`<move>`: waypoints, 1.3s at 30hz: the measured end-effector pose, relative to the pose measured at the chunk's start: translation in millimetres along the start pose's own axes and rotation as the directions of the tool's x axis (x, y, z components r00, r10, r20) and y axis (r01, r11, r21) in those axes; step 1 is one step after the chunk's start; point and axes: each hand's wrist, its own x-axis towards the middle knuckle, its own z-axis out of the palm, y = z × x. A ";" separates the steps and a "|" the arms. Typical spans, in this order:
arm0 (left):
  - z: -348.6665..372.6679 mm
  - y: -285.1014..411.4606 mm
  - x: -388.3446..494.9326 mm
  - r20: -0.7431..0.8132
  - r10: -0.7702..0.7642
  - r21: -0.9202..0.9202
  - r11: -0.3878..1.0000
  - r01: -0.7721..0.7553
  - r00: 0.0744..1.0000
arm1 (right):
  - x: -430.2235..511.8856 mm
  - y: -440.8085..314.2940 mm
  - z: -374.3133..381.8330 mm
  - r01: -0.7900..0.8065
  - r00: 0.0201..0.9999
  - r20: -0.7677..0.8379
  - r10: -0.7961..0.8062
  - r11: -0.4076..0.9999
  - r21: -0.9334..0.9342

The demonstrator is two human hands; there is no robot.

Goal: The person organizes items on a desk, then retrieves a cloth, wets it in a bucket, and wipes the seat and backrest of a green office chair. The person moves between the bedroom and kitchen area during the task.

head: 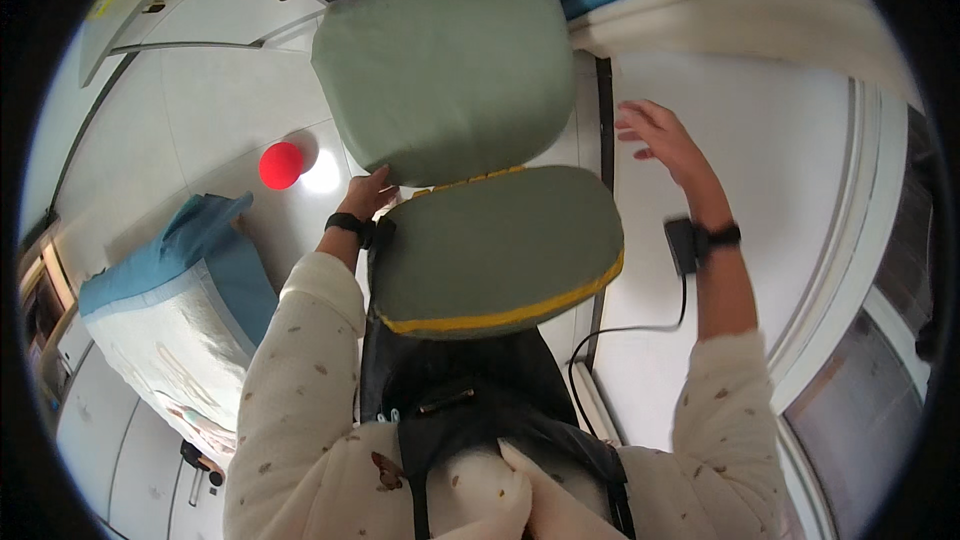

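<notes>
Before me are two sage-green fabric-covered padded panels, one beyond the other. The larger, farther panel [446, 75] has rounded corners. The nearer, oval panel [499, 247] has yellow trim along its front edge and a yellow strip at its back. My left hand [369, 193] is at the near left corner of the farther panel, a fingertip over its edge and the other fingers partly hidden. To the right of the panels, my right hand [654, 131] is raised with its fingers apart, touching nothing.
A red ball [281, 166] is on the pale tiled floor [217, 97]. At left, blue-and-white cloth [187, 300] covers something. A white cabinet [217, 7] stands at upper left, a blue-and-cream curtain [720, 0] at upper right. A black cable [600, 334] hangs from my right wrist device [681, 246].
</notes>
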 end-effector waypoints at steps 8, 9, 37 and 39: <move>33.6 40.0 -42.0 -0.229 0.116 0.148 0.985 -0.084 0.966 | 168.0 109.5 55.6 -0.255 0.951 0.217 0.218 0.954 0.158; 36.4 44.7 -43.6 -0.260 0.008 0.039 0.999 0.002 0.966 | 170.3 114.8 61.5 -0.237 0.957 0.211 0.201 0.958 0.163; 33.1 290.6 -237.0 -0.198 0.599 0.205 0.799 -0.565 0.776 | 119.9 -71.1 -71.7 0.099 0.871 0.192 -0.452 0.545 0.833; 29.1 248.8 -207.4 -0.158 0.574 0.355 0.792 -0.496 0.804 | 117.6 -27.2 -45.8 0.086 0.937 0.174 -0.303 0.685 0.724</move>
